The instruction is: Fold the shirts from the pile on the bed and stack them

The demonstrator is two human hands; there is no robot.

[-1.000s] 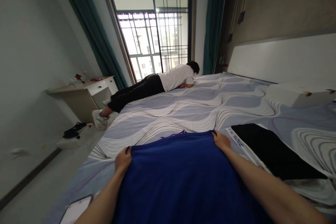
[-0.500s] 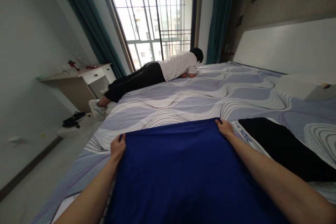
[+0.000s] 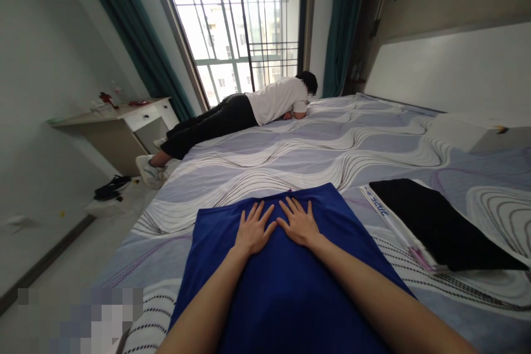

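Observation:
A blue cloth [image 3: 274, 287], perhaps a garment, is spread flat on the patterned bedsheet [image 3: 265, 160]. My left hand [image 3: 254, 231] lies flat on its upper part, fingers spread. Beside it my right hand [image 3: 299, 222] also presses palm-down with fingers apart, the two thumbs almost touching. Neither hand grips anything. The cloth's near end runs out of view at the bottom, partly under my forearms. To the right of the cloth lies a folded black cloth [image 3: 440, 221] on top of something white with blue lettering along its edge.
A person [image 3: 274, 100] in a white top lies across the bed's far side. A white box [image 3: 477, 133] stands at the right near the headboard [image 3: 452, 66]. Left of the bed are a small desk [image 3: 136, 116] and dark shoes [image 3: 111, 187] on a box.
Both hands have let go of the blue cloth's far corners and moved inward, now lying flat on it. The cloth has settled onto the bed.

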